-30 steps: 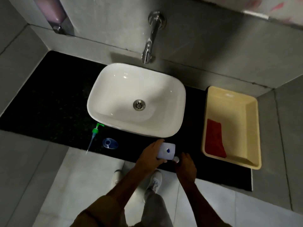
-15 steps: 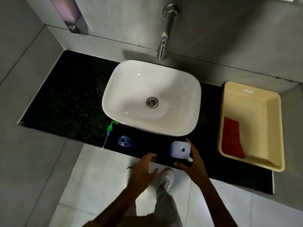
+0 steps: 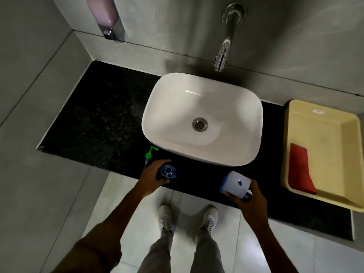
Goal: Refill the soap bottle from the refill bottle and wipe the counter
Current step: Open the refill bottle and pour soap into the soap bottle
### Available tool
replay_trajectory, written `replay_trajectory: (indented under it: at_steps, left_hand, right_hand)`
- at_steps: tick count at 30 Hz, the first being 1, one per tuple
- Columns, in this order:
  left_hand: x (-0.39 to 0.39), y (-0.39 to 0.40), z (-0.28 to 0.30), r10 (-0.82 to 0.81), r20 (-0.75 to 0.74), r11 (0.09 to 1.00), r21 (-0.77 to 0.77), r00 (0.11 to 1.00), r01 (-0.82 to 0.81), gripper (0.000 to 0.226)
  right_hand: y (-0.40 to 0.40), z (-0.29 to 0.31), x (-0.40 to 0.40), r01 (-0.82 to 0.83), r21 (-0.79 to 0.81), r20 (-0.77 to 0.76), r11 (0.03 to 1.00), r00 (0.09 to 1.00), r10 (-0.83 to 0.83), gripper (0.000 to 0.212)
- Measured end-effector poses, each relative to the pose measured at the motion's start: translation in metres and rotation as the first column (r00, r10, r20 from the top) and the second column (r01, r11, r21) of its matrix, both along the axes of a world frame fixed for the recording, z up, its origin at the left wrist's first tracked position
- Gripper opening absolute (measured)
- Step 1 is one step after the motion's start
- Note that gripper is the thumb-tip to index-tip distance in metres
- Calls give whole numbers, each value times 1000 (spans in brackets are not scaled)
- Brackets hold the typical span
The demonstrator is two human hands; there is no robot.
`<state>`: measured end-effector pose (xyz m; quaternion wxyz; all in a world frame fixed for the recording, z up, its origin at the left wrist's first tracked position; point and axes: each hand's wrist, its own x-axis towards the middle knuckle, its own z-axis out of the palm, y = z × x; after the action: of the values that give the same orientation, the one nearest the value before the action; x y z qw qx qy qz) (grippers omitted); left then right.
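Soap bottle [image 3: 168,171] gripped by left hand [image 3: 152,175], refill bottle [image 3: 235,183] by right hand [image 3: 249,196] — spill onto counter [image 3: 98,123] likely if the 2 openings are misaligned.

Sink [image 3: 232,107] sits mid-surface [image 3: 94,119], tap [image 3: 221,56] on the wall behind it. Wall dispenser [image 3: 108,16] far left. Tray [image 3: 295,123] at right end of surface, cloth [image 3: 300,172] inside its near part. Pump head [image 3: 149,156] lies at sink's near-left corner; soap bottle [image 3: 168,172] just near of it, left hand [image 3: 152,175] around it. Refill bottle [image 3: 235,184] at near edge, right of soap bottle, right hand [image 3: 250,198] on it.
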<state>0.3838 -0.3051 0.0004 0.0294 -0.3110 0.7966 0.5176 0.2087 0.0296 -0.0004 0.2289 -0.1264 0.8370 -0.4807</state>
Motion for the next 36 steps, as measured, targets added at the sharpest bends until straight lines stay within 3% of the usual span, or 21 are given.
replay_trajectory:
  at_steps: [3,8,12,17,20,24,28,36]
  left_hand:
    - [-3,6,-3,93,-10,991,95,996,-91,55]
    - [0,15,26,180,-103,970,184,978,-159,50]
    - [-14,8,98,162,-237,968,225,958,-108,50]
    - [-51,-15,231,-24,-445,993,96,895,74,45]
    - [-70,-24,314,-176,-564,983,-56,807,175,42]
    - [-87,-29,400,-247,-661,968,-136,708,210,40]
    - [-92,-25,449,-328,-712,944,-232,620,233,41]
    - [-88,-6,491,-396,-788,918,-317,471,239,38]
  right_hand:
    - [-4,22,15,26,35,-109,999,994,-22,69]
    - [-17,104,19,76,-20,-248,997,965,-79,74]
    - [-31,187,11,72,-90,-426,993,899,-104,57]
    - [-58,307,-4,88,-188,-583,978,792,-183,77]
    - [-74,379,-9,63,-171,-723,983,670,-169,75]
    - [-88,462,-12,61,-185,-882,981,429,-193,72]
    - [-97,522,-12,88,-161,-967,983,186,-175,73]
    - [-97,573,3,127,-15,-997,992,-76,-6,74]
